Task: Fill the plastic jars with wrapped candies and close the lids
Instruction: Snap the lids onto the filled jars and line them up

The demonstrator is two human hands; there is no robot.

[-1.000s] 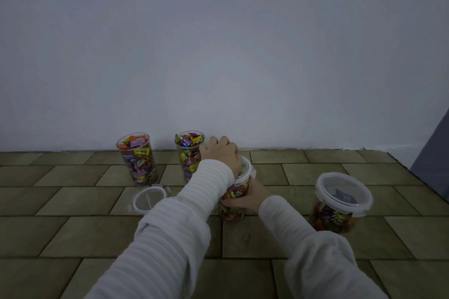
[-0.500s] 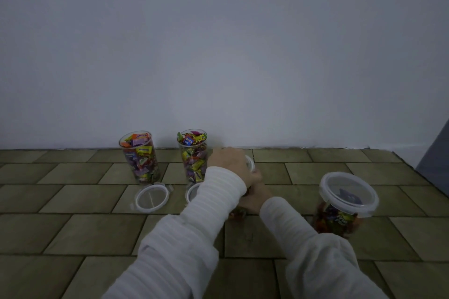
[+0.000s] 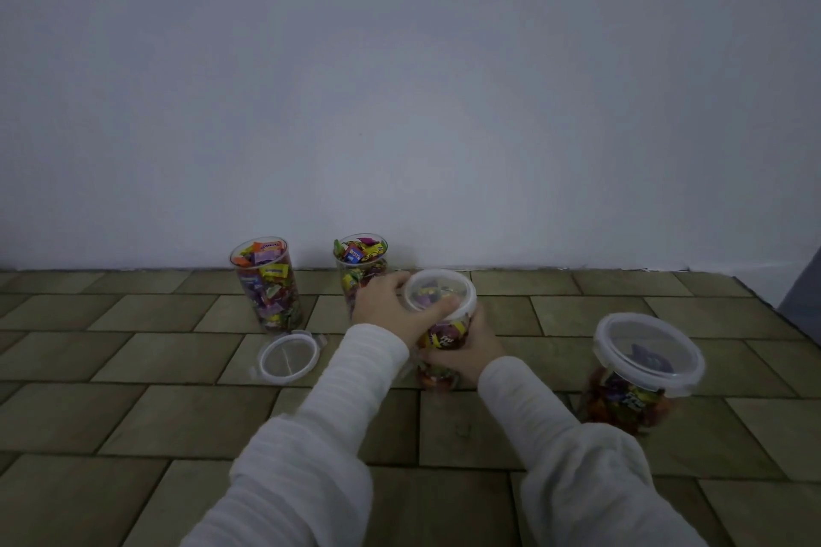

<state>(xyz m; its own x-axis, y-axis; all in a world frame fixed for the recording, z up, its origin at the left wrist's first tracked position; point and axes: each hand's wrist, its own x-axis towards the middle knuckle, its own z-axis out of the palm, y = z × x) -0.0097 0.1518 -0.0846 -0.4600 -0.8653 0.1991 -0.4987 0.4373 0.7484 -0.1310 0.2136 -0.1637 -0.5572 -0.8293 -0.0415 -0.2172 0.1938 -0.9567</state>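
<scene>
I saw left hand (image 3: 391, 306) gripping lid (image 3: 440, 293) | right hand (image 3: 466, 351) curled round candy jar (image 3: 442, 351) | spare lid (image 3: 288, 357) on tiles

A single head-worn wide-angle camera looks forward and down from above the person's arms, close to the floor (image 3: 133, 413), facing a wall (image 3: 400, 80) that fills the upper half.

— What's on that olive-brown tiled floor (image 3: 177, 413)?

— Two open clear plastic jars of wrapped candies (image 3: 266, 284) (image 3: 360, 266) at eleven o'clock, a loose round white-rimmed lid (image 3: 288, 357), a lidded candy jar (image 3: 639, 377) at three.
</scene>
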